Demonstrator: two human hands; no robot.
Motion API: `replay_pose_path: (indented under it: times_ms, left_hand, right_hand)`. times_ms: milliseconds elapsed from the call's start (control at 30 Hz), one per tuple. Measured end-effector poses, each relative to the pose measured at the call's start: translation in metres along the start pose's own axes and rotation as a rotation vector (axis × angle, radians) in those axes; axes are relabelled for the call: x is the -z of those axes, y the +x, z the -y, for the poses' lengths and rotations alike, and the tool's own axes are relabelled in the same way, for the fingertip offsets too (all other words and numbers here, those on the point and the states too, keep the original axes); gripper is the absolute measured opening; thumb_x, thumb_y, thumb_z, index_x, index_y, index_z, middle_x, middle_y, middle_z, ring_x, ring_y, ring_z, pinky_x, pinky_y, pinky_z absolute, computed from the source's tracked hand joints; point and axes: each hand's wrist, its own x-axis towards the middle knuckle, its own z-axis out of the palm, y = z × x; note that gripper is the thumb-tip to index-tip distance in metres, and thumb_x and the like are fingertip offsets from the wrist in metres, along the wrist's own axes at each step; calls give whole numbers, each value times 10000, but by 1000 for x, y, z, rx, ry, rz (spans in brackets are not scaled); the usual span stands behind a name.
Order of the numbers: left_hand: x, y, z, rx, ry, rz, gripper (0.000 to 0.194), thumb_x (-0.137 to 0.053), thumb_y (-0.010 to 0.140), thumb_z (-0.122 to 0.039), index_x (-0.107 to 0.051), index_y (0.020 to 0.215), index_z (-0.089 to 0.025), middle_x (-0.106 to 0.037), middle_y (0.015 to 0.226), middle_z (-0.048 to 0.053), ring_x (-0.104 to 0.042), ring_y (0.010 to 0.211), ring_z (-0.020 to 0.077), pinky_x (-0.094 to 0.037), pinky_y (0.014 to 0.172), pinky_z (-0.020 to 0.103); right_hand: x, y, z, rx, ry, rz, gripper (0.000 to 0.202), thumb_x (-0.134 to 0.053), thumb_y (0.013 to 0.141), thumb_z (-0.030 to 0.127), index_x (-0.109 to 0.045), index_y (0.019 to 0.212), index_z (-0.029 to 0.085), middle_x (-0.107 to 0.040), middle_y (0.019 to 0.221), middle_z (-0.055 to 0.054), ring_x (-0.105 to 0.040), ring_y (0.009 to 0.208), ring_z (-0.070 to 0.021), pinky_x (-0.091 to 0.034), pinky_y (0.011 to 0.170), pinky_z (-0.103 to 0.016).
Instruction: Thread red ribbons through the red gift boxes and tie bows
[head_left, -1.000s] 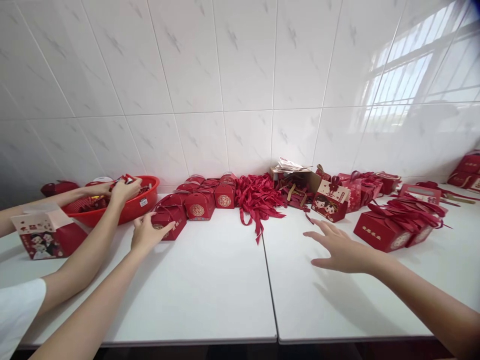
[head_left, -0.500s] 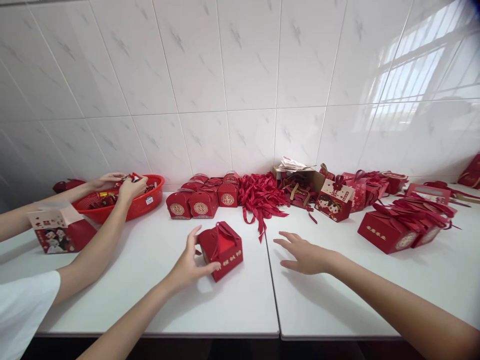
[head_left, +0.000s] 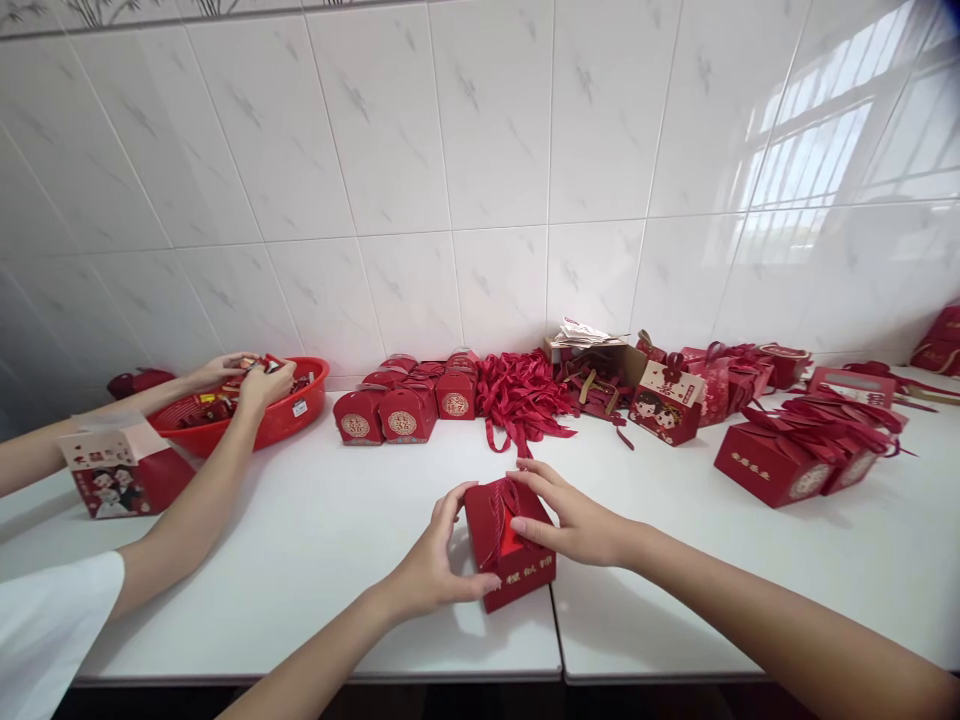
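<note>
Looking along the white table [head_left: 300, 520] from the left, I see a printed box [head_left: 120, 485] with pale upper flaps raised, and beyond it a co-worker's hands [head_left: 262, 385] over a red basin [head_left: 281, 425], fingering something small. Farther right, at the far side, emblem boxes [head_left: 405, 412] stand in a close cluster. In the near middle, the red box [head_left: 517, 580] being handled is just left of the seam [head_left: 557, 630], a cord [head_left: 499, 530] across its top. The person's left hand [head_left: 431, 570] clasps its left side, thumb on the near face; the right hand [head_left: 570, 520] lies over its right top, thumb and fingers parted, though whether it pinches the cord I cannot tell. Behind, loose ribbons [head_left: 525, 395] lie heaped beside an open carton [head_left: 631, 370]. At right stand a cartoon box [head_left: 666, 405] and ribboned boxes [head_left: 772, 460]. By my reckoning, the ribboned ones look done; the red box, showing no ribbon bow I can make out, seems part-way, and the clustered ones likewise.
</note>
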Motion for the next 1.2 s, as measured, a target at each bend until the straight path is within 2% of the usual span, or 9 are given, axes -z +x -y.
replay_pose_path:
  times_ms: [200, 333, 500, 667, 767, 900, 967, 1067, 1200]
  left_hand:
    - [1, 2, -7, -27, -54, 62, 929, -750, 653, -362, -180, 1377, -245, -377, 1391, 127, -388, 1271, 288, -333, 1058, 432]
    - [-1, 2, -11, -24, -72, 82, 975, -720, 684, -316, -65, 1405, -252, -406, 1372, 131, -417, 1250, 272, -319, 1059, 450]
    - [-4, 5, -12, -11, -93, 70, 975, -701, 699, -303, -36, 1411, -263, -439, 1354, 122, -455, 1216, 271, -306, 1061, 474]
    - [-1, 5, -11, -20, -99, 83, 980, -707, 688, -287, -43, 1408, -279, -432, 1360, 94, -418, 1251, 255, -311, 1069, 437]
    - [1, 4, -11, -19, -63, 70, 967, -698, 693, -286, -49, 1410, -276, -430, 1356, 92, -425, 1242, 252, -300, 1075, 436]
    - [2, 0, -8, -24, -28, 52, 991, -700, 686, -336, -42, 1422, -259, -390, 1371, 123, -413, 1245, 281, -300, 1066, 464]
    - [2, -2, -4, -28, -35, 56, 1008, -704, 683, -351, -26, 1423, -258, -374, 1378, 133, -402, 1253, 285, -300, 1064, 466]
    - [1, -3, 2, -46, -79, 64, 998, -698, 691, -386, -20, 1412, -256, -341, 1400, 141, -372, 1275, 282, -303, 1065, 448]
    - [0, -3, 4, -65, -93, 60, 938, -702, 687, -411, -106, 1391, -243, -320, 1414, 145, -345, 1297, 290, -301, 1070, 432]
  right_hand:
    - [4, -7, 13, 108, -61, -5, 794, -666, 706, 569, -407, 1362, 203, -322, 1437, -156, -279, 1345, -308, -308, 1079, -461]
    - [4, -6, 20, 144, -20, -114, 428, -562, 835, 469, -557, 1180, 215, -501, 1278, -122, -457, 1205, -244, -385, 1016, -419]
    - [4, -8, 24, 199, -43, -131, 97, -614, 808, 273, -659, 876, 220, -572, 1168, -73, -558, 1057, -204, -448, 933, -360]
    - [4, -18, 30, 341, -234, -40, 180, -634, 784, 250, -665, 959, 222, -576, 1181, -81, -536, 1073, -223, -444, 920, -370]
    - [5, -18, 29, 384, -210, -32, 241, -610, 819, 310, -641, 1044, 228, -597, 1162, -82, -547, 1061, -217, -446, 922, -366]
    - [7, 0, 8, 283, -24, -255, 280, -411, 935, 334, -594, 1110, 214, -622, 1128, -87, -569, 1052, -184, -457, 930, -342]
    - [6, 14, -10, 168, -83, -333, 316, -346, 951, 322, -593, 1106, 201, -615, 1149, -97, -559, 1084, -194, -443, 958, -370]
    - [0, 32, -41, 32, -256, -265, 350, -381, 919, 281, -550, 1205, 171, -535, 1289, -131, -485, 1205, -236, -385, 1023, -431]
    - [-14, 44, -68, -8, -333, -136, 444, -481, 844, 219, -503, 1281, 143, -434, 1395, -163, -391, 1293, -286, -342, 1047, -464]
